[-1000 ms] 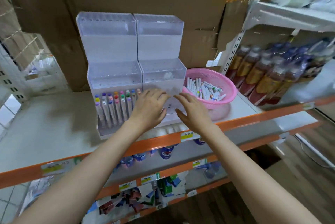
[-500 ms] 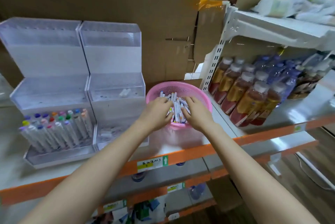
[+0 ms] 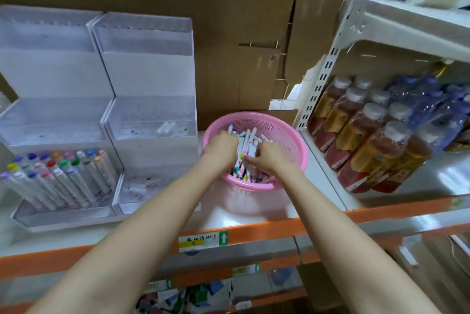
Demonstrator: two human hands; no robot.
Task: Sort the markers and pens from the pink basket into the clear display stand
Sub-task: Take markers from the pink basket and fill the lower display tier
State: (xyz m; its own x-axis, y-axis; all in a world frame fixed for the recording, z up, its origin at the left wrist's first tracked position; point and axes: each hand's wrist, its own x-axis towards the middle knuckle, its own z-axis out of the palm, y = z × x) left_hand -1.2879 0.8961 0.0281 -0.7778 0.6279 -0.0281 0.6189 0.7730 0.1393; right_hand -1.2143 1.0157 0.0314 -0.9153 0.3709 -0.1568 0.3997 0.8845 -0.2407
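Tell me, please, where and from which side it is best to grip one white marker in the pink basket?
Probably pinch mid-barrel from above: the markers lie flat, piled in the pink basket, whose rim blocks the sides.

Both forearms reach forward, left grip (image 3: 221, 147) and right grip (image 3: 270, 158) curled close together (knuckles up).

Brown cardboard boxes (image 3: 229, 33) behind shelf; shrink-wrapped drink bottles (image 3: 368, 135) on white rack (image 3: 328, 64) right; orange shelf edge (image 3: 254, 232) with price label (image 3: 202, 238).
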